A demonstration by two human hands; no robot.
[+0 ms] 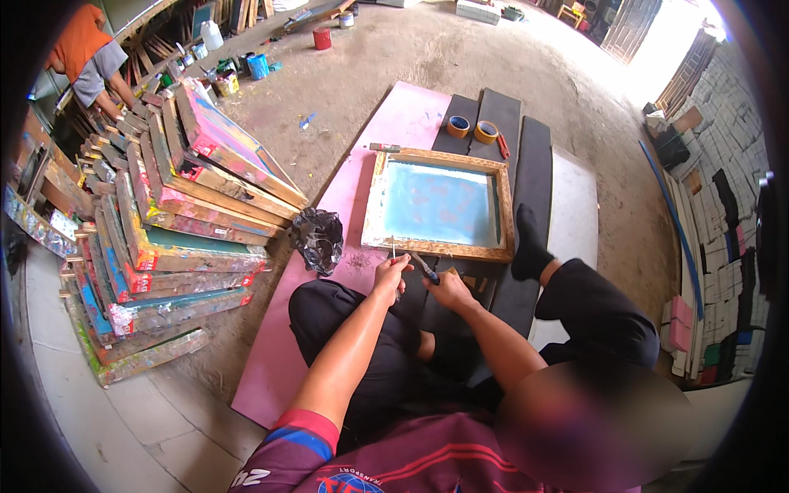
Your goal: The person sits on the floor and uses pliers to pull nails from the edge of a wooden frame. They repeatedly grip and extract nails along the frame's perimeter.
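In front of me lies a wooden screen-printing frame (503, 197) with pale blue mesh (440, 201). Just off its near edge, my left hand (389, 278) is closed around a thin, pointed tool, its slim tip standing up by the frame. Close beside it on the right, my right hand (450, 289) grips a dark-handled tool (426, 269) that slants toward the left hand; its exact kind is unclear. Small dark scraps (358, 263) lie left of my hands. Past the frame sit two tape rolls (458, 126) and a red cutter knife (503, 146).
Many paint-stained frames (189, 246) are stacked at left, near a crumpled black plastic bag (316, 240). The frame rests on dark panels (534, 156) and a pink board (411, 111). My sock-covered foot (530, 246) is beside it. Another person (86, 57) bends at far left, near paint cans (259, 66).
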